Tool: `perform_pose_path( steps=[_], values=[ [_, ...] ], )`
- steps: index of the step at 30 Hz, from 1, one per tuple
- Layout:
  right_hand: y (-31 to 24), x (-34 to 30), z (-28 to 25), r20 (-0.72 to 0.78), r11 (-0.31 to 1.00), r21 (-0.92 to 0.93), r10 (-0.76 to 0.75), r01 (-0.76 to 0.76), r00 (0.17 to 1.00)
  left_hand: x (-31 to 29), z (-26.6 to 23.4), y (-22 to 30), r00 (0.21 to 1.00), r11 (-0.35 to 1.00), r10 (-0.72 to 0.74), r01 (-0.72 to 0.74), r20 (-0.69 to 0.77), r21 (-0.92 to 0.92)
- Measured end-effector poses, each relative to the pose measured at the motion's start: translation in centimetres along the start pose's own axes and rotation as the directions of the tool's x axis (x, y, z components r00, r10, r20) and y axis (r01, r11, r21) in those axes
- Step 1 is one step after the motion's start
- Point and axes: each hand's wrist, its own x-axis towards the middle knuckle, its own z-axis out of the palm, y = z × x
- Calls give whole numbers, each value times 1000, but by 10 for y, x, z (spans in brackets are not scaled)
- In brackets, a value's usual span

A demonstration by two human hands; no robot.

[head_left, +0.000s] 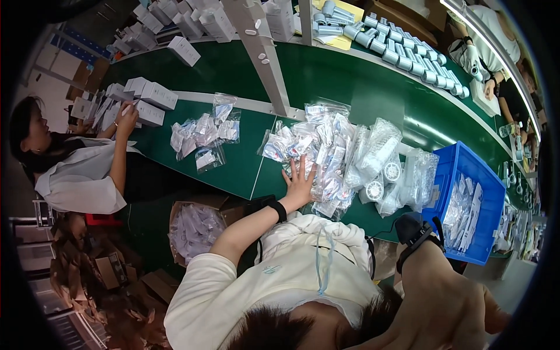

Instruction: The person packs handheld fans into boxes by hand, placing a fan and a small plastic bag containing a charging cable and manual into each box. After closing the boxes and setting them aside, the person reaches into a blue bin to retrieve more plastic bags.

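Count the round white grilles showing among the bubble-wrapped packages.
2: an upper-right grille and a lower-left grille, both left of the blue bin. Bubble wrap may hide more.

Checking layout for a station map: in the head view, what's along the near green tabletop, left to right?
White boxes → smaller packet group → larger packet heap → bubble-wrapped items → blue bin.
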Motion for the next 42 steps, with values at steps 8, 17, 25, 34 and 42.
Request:
perform_pose_path(
  steps=[8, 17, 25, 34, 42],
  values=[
    [-5, 12, -6, 57, 980, -178, -81, 90, 995, 1, -51, 20, 981, 994, -3, 23, 193, -103],
    [13, -118, -128, -802, -318, -339, -394, -885, 449, 41, -115, -18, 958, 972, 24, 45, 287, -233],
    [71, -259, -213, -864, -489, 460, -440, -741, -246, 186, -101, 25, 1000, 952, -7, 0, -20, -307],
    [73, -276, -171, -972, -620, 232, -166, -749, -163, 197, -38, 14, 987, 990, 29, -7, 160, -140],
    [99, -252, -166, -714, -283, 77, -685, -956, 145, 150, -24, 14, 988, 939, 151, -152, -26, -308]
  ],
)
